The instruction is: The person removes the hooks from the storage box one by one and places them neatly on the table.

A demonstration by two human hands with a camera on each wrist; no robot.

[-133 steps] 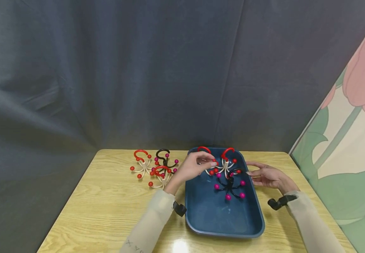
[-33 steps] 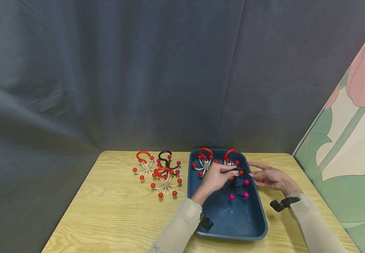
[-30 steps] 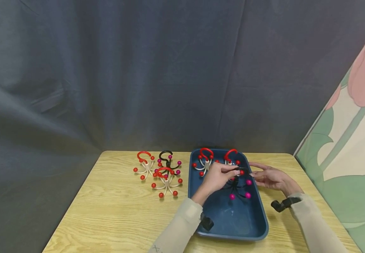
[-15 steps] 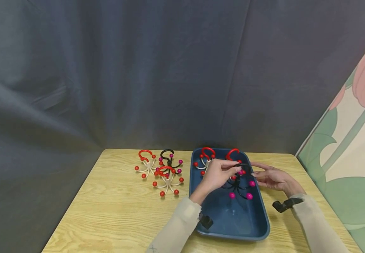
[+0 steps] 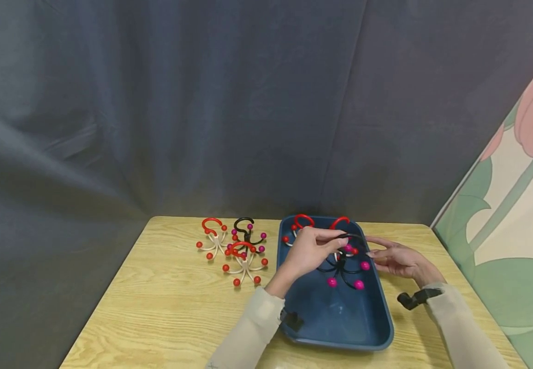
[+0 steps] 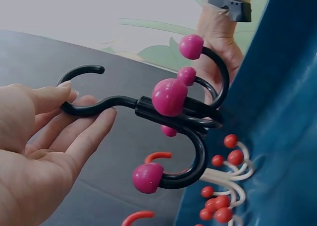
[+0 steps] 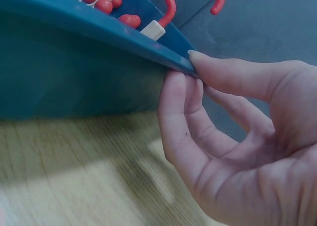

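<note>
My left hand (image 5: 308, 251) pinches the curved hook of a black claw hanger (image 6: 143, 107) between thumb and fingers. The hanger's black arms end in pink balls and spread over the blue tray (image 5: 335, 318). On the tray's right side, my right hand (image 5: 397, 259) pinches the rim (image 7: 183, 65), thumb on top and fingers curled beneath. Behind the black hanger in the tray are two white hangers with red hooks and red balls: one at the right (image 5: 342, 221), and one at the left (image 5: 303, 220), partly covered by my left hand.
Left of the tray, on the wooden table (image 5: 169, 302), stand a white hanger with a red hook (image 5: 216, 238), a similar white hanger nearer (image 5: 244, 262), and a black one (image 5: 247, 237) behind it. A dark curtain (image 5: 248, 128) hangs at the back; a flower-patterned panel (image 5: 520, 230) is at the right.
My left hand has come from the white hangers at the tray's back to the black hanger, taken its hook, and lately shifted slightly left with it. My right hand stays at the rim.
</note>
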